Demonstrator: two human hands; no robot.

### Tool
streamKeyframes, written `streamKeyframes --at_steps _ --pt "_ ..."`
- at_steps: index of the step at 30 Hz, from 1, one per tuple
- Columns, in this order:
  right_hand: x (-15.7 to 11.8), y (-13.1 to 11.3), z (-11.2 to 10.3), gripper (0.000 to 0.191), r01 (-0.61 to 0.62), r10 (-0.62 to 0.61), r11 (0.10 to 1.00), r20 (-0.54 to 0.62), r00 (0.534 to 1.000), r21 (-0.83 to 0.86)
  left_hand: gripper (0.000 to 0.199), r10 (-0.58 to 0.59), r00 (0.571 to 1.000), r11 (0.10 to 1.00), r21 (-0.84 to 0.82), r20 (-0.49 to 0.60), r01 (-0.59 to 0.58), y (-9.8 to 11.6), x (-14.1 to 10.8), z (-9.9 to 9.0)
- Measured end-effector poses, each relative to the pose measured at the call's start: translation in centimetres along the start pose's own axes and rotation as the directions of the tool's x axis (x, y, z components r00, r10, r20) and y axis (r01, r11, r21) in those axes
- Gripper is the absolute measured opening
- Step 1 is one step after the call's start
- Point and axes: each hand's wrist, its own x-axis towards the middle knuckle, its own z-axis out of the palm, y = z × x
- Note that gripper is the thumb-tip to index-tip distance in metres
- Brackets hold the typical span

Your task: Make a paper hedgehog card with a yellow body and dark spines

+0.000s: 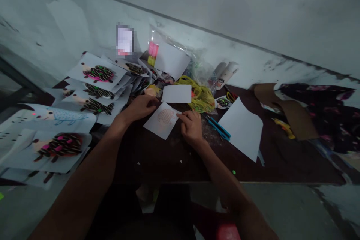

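Observation:
A small white sheet with a hedgehog drawn in brown lines (165, 117) lies tilted on the dark table. Beside its upper left edge rests my left hand (143, 107), fingers loosely bent with thumb and forefinger apart, gripping nothing visible. My right hand (192, 126) is at the sheet's right corner. Its forefinger stretches out and touches that corner; the other fingers bend under the palm, partly hidden. A blank white card (177, 94) sits just behind the drawing. Blue-handled scissors (218, 127) lie right of my right hand.
Hedgehog pictures (98, 73) with dark spines are piled at the left. Behind the cards is a yellow-green tangled bundle (201, 95) beside a clear plastic bag (201, 65). A large white sheet (242, 127), a yellow cutter (285, 128) and brown cardboard (300, 120) lie rightward.

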Motion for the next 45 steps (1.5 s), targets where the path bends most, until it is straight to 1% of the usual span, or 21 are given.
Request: streamKeyframes --at_steps 2,4,6,8,12,14,16,19,22,24,27,29,31,33,34,35,37,39,41,43,45 --pt "0.2 0.3 -0.4 0.04 -0.081 0.083 0.995 0.027 0.996 -0.061 0.03 -0.059 0.997 0.981 0.179 -0.059 0.069 0.2 0.0 0.7" --pt "0.2 0.6 -0.9 0.032 -0.176 0.186 0.975 0.063 0.981 -0.138 0.025 -0.133 0.989 0.952 0.272 -0.057 0.144 0.4 0.0 1.4" --pt "0.2 0.8 -1.2 0.025 -0.24 0.265 0.948 0.1 0.959 -0.208 0.023 -0.198 0.979 0.935 0.292 -0.04 0.201 0.7 0.2 1.9" --pt "0.2 0.8 -1.5 0.023 -0.263 0.307 0.927 0.137 0.942 -0.266 0.02 -0.221 0.975 0.934 0.283 -0.02 0.217 0.9 0.4 2.2" --pt "0.3 0.7 -1.8 0.022 -0.286 0.366 0.896 0.199 0.909 -0.339 0.015 -0.183 0.983 0.949 0.26 0.003 0.176 0.9 0.7 2.4" --pt "0.4 0.9 -2.0 0.026 -0.308 0.391 0.887 0.203 0.898 -0.344 0.016 -0.172 0.985 0.951 0.261 -0.001 0.166 1.1 0.8 2.5" --pt "0.5 1.2 -2.2 0.03 -0.312 0.39 0.885 0.185 0.902 -0.347 0.017 -0.184 0.983 0.946 0.271 0.003 0.176 1.3 0.9 2.6" --pt "0.5 2.0 -2.5 0.028 -0.285 0.363 0.887 0.167 0.917 -0.364 0.017 -0.188 0.981 0.948 0.27 0.043 0.17 1.6 1.2 2.7" --pt "0.3 2.3 -2.7 0.025 -0.288 0.362 0.885 0.152 0.92 -0.366 0.017 -0.159 0.982 0.966 0.222 0.098 0.134 1.4 1.8 2.7" --pt "0.3 2.3 -2.8 0.021 -0.29 0.345 0.896 0.117 0.931 -0.336 0.02 -0.113 0.985 0.979 0.182 0.127 0.089 1.2 2.4 2.7" --pt "0.7 1.8 -2.5 0.019 -0.237 0.252 0.939 0.031 0.967 -0.25 0.02 -0.059 0.983 0.99 0.138 0.177 0.035 1.2 3.2 2.8" --pt "1.0 1.3 -2.1 0.021 -0.178 0.179 0.966 -0.012 0.984 -0.19 0.022 -0.037 0.984 0.991 0.135 0.176 0.013 1.3 3.6 2.9" --pt "1.1 0.8 -1.4 0.022 -0.12 0.12 0.983 -0.007 0.993 -0.14 0.023 -0.027 0.989 0.993 0.119 0.143 0.01 1.4 3.8 3.3" --pt "1.1 0.4 -0.9 0.022 -0.066 0.069 0.993 0.025 0.997 -0.102 0.026 0.005 0.992 0.998 0.057 0.122 -0.012 1.5 3.8 3.7" --pt "1.0 0.3 -0.6 0.022 -0.046 0.05 0.995 0.038 0.998 -0.088 0.025 0.016 0.996 1.0 0.024 0.083 -0.018 1.5 3.8 3.9" --pt "0.9 0.2 -0.4 0.023 -0.032 0.035 0.997 0.047 0.998 -0.075 0.024 0.02 1.0 1.0 0.003 0.015 -0.02 1.4 3.7 4.1" --pt "0.7 0.2 -0.1 0.023 -0.02 0.022 0.998 0.053 0.998 -0.055 0.024 0.021 0.998 1.0 -0.001 -0.054 -0.021 1.1 3.4 4.4" --pt "0.6 0.3 0.1 0.023 -0.025 0.027 0.999 0.053 0.998 -0.046 0.024 0.012 0.987 1.0 0.009 -0.161 -0.011 0.6 3.0 4.5" --pt "0.6 0.5 0.3 0.024 -0.037 0.039 0.998 0.056 0.998 -0.043 0.024 -0.01 0.962 0.999 0.03 -0.274 0.019 0.1 2.5 4.4" --pt "0.6 0.8 0.5 0.024 -0.045 0.047 0.998 0.062 0.997 -0.032 0.026 -0.03 0.891 0.996 0.062 -0.454 0.065 -0.4 2.1 4.3" --pt "0.6 1.0 0.8 0.023 -0.05 0.051 0.999 0.06 0.997 -0.01 0.032 -0.052 0.837 0.99 0.083 -0.545 0.116 -0.6 1.8 4.2"
